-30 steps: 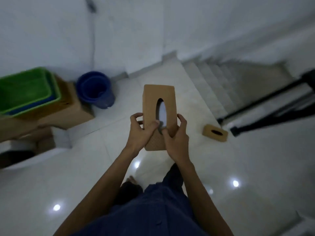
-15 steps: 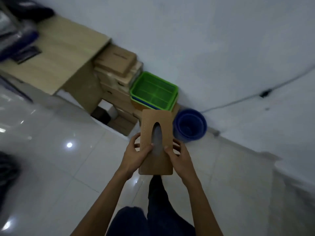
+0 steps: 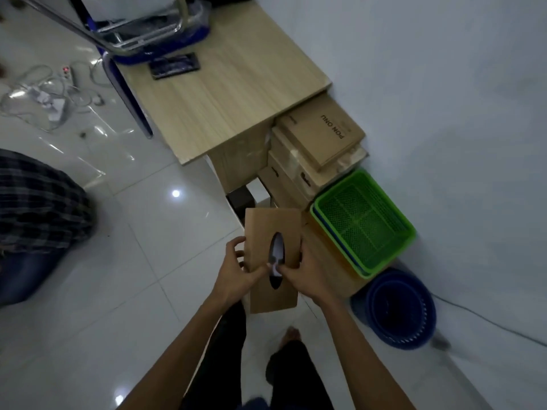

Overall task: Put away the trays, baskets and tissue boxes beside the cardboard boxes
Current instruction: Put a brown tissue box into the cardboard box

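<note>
One tissue box [image 3: 266, 223], gripped edgewise, left hand [image 3: 236, 272] and right hand [image 3: 306, 275] fingers curled round it, thumbs at slot, likely steadied for placing by cardboard boxes [image 3: 321, 134].

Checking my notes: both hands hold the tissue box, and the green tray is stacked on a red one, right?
Wrong colour: the head view shows the green tray stacked on a blue tray, not red. The rest stands.

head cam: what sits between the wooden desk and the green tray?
A stack of cardboard boxes fills the gap between the desk and the green tray, as the head view shows.
</note>
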